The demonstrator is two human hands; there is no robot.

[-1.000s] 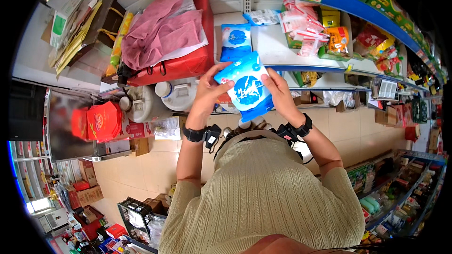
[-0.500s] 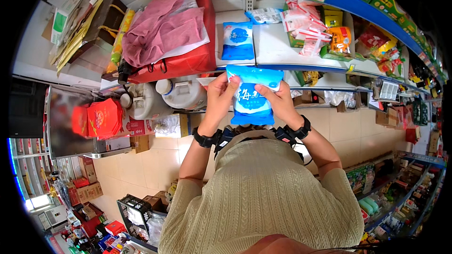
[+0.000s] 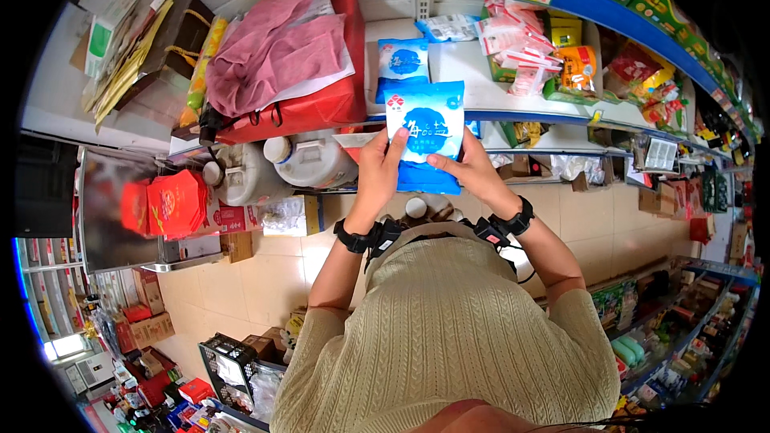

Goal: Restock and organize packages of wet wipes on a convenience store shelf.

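Between my two hands is a blue and white plastic packet [image 3: 425, 116], its printed front turned up toward me. My left hand [image 3: 380, 162] grips its left edge, the thumb lying on the front. On the lower right side my right hand [image 3: 473, 167] is closed on it too, thumb across the front and fingers behind. Just beyond, a matching blue and white packet [image 3: 403, 60] lies on the white shelf [image 3: 465, 96], its lower part partly covered by the held one. Another blue and white packet [image 3: 449, 28] lies at the shelf's back.
Left of the packets, a pink cloth [image 3: 277, 56] lies on a red bag [image 3: 349, 100]. To the right are pink-white packets [image 3: 525, 48] and an orange packet [image 3: 577, 68]. A blue-edged upper shelf [image 3: 593, 8] overhangs at right. White jugs [image 3: 317, 160] stand below.
The held packet has moved up and away from me and now stands taller in view, its top no longer folded down. Both hands have shifted lower on its sides.
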